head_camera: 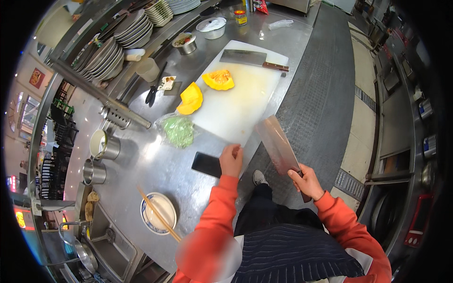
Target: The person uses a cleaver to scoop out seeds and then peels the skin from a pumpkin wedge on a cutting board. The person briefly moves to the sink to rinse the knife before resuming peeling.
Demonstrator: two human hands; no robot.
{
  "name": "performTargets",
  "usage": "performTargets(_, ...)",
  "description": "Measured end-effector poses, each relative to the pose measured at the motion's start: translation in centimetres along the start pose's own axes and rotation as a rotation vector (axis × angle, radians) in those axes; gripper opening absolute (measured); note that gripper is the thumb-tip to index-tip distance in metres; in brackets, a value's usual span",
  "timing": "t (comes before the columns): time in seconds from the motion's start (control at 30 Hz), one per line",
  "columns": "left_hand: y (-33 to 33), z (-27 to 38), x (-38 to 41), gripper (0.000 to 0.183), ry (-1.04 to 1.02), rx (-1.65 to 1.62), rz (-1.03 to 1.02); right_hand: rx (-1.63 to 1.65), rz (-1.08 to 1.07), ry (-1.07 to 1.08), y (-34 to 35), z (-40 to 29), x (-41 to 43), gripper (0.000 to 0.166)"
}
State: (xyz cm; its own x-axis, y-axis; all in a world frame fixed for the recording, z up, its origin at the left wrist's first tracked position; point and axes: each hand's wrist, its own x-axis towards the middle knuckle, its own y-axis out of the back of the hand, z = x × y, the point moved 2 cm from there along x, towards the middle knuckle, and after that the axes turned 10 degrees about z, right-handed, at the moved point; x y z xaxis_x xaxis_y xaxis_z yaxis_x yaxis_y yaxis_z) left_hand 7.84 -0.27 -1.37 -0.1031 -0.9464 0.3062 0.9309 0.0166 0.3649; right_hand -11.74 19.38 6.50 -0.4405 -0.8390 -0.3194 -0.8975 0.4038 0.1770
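Observation:
My right hand (pixel 307 182) grips the dark handle of a broad cleaver (pixel 277 145). Its blade is tilted and hangs over the floor, just off the counter's edge. Beside the near corner of a white cutting board (pixel 244 109) is my left hand (pixel 231 161), fingers curled in and nothing visible in them. A dark smartphone (pixel 206 164) lies partly behind that hand. One pumpkin wedge (pixel 219 80) with seeds showing rests on the board, and a second pumpkin piece (pixel 191 99) sits at the board's left edge. Another cleaver (pixel 244 56) with a wooden handle lies across the far end.
Left of the board is a plastic bag of chopped greens (pixel 178 131). Chopsticks (pixel 155 208) lie across a bowl (pixel 166 208) nearer me. Metal pots (pixel 110 146) stand by the counter's left edge, near a sink (pixel 116 253). Stacked plates (pixel 134 30) fill a shelf.

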Motion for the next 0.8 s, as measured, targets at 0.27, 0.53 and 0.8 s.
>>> performTargets(0.27,-6.2,-4.6,4.3,0.012,-0.055,0.362,-0.154,-0.146,-0.136,-0.038,3.0,-1.4,10.3,0.022)
performTargets(0.53,-7.1,-2.9,5.6,0.012,0.053,0.554,-0.298,-0.243,-0.295,-0.068,3.4,-2.1,16.6,0.016)
performTargets(0.8,-9.0,0.2,4.4,0.013,0.084,0.770,-0.262,-0.324,-0.500,-0.016,3.5,-4.3,21.7,0.014)
